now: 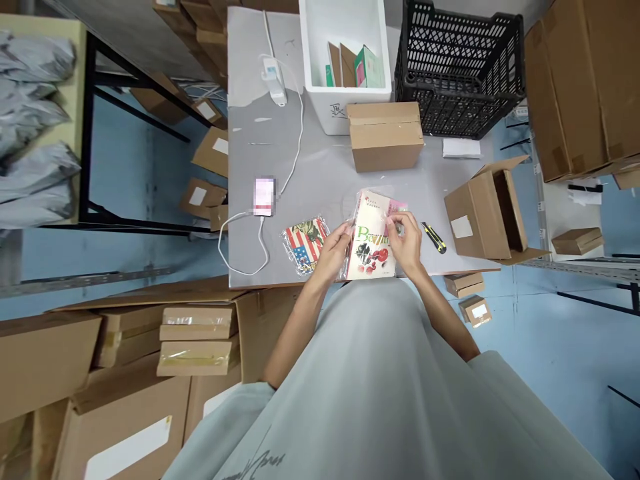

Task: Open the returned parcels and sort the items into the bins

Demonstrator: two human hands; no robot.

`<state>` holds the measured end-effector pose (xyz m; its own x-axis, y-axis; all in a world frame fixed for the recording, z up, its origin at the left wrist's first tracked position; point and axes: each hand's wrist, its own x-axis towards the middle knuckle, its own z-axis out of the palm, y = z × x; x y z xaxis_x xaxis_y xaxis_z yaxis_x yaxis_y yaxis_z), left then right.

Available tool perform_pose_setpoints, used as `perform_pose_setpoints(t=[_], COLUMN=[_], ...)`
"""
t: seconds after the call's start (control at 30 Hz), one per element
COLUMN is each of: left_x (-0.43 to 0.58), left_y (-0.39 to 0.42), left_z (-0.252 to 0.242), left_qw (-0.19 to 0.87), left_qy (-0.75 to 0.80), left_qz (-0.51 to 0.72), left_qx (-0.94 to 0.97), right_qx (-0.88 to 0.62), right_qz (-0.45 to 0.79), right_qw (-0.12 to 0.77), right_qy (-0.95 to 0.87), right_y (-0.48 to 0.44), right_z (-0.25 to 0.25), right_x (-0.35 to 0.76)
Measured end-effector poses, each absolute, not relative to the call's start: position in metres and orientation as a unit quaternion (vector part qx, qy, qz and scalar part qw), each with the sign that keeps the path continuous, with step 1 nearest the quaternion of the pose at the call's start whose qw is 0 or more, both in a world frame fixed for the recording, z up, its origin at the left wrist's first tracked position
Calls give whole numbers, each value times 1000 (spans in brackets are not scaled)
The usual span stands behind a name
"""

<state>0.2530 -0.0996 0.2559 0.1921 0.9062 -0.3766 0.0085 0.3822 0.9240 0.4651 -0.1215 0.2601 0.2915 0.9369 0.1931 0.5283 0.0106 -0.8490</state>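
Note:
A cream booklet (pixel 369 223) with green lettering and red fruit on its cover, apparently in a clear plastic sleeve, is at the table's front edge, close to my body. My left hand (pixel 334 252) grips its left side, thumb on the cover. Over its right side, my right hand (pixel 405 241) has thumb and fingers pinched together; what lies between them is too small to make out. A pink piece (pixel 399 206) shows behind the booklet's upper right. Left of my left hand lies a plastic-wrapped packet (pixel 306 244) with a stars-and-stripes pattern. A yellow-and-black box cutter (pixel 434 238) rests right of my right hand.
On the table (pixel 260 160) are a phone (pixel 264 197) with a white cable, a power strip (pixel 274 81), a closed carton (pixel 385 137), a white bin (pixel 345 40) and a black crate (pixel 463 70). An open carton (pixel 483 213) stands at the right edge. Cartons (pixel 197 340) are stacked front left.

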Motion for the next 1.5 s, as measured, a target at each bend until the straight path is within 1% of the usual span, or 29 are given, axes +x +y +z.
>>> perform_pose_setpoints(t=[0.1, 0.27, 0.43, 0.6, 0.7, 0.87, 0.93, 1.07, 1.1, 1.13, 1.2, 1.27, 1.33, 1.4, 1.5], left_x=[256, 260, 243, 220, 206, 185, 179, 177, 178, 178, 180, 180, 179, 178, 177], left_y=[-101, -103, -91, -79, -76, -66, -62, -60, -60, -60, -59, -57, -55, -54, -53], left_z=[259, 261, 265, 280, 287, 291, 292, 294, 295, 295, 295, 294, 294, 294, 296], left_qw=[644, 644, 673, 702, 712, 717, 712, 711, 711, 713, 719, 725, 728, 727, 724], left_qy=[523, 505, 483, 452, 445, 432, 428, 431, 433, 433, 429, 422, 415, 411, 406], left_qz=[346, 334, 274, 182, 148, 126, 112, 107, 105, 102, 98, 96, 95, 97, 100], left_qx=[438, 468, 489, 519, 522, 532, 545, 546, 544, 542, 538, 536, 537, 541, 548], right_qx=[-671, -676, -671, -675, -659, -600, -600, -638, -637, -629, -615, -618, -622, -602, -553], right_qz=[249, 301, 401, 410, 460, 599, 595, 444, 425, 428, 442, 434, 441, 484, 554], right_qw=[466, 464, 471, 488, 466, 391, 392, 484, 482, 459, 382, 308, 260, 242, 254], right_qy=[-520, -487, -409, -372, -371, -360, -364, -402, -426, -458, -530, -578, -592, -587, -568], right_y=[-118, -114, -97, -79, -76, -86, -95, -120, -126, -130, -133, -130, -126, -122, -120], right_z=[265, 274, 272, 270, 272, 284, 297, 340, 349, 356, 359, 350, 335, 323, 316], right_x=[469, 476, 511, 542, 551, 565, 568, 554, 547, 540, 526, 516, 513, 515, 520])
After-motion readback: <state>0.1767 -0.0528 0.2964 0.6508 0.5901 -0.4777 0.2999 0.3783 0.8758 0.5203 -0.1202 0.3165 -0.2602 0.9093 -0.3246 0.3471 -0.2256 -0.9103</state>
